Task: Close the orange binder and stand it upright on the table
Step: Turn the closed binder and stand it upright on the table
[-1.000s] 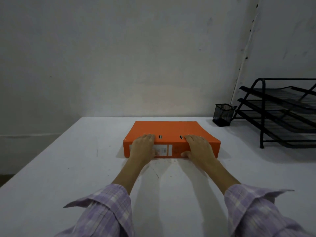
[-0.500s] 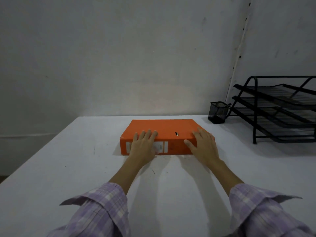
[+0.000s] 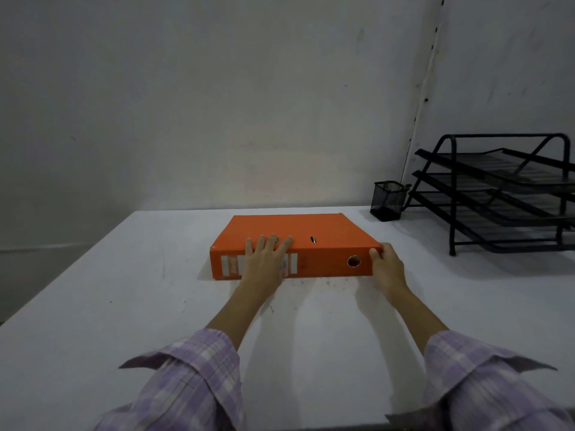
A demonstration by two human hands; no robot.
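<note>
The orange binder lies flat and closed on the white table, its spine facing me with a white label and a round finger hole. My left hand rests over the spine's left half, fingers spread onto the top cover. My right hand grips the binder's near right corner, thumb on the spine's end and fingers wrapped around the right side.
A black mesh pen cup stands at the back right of the table. Beside it is a black three-tier wire tray rack. A grey wall rises behind the table's far edge.
My right hand slid from the top of the spine to the binder's right corner, uncovering the finger hole. My left hand stayed on the spine's left half.
</note>
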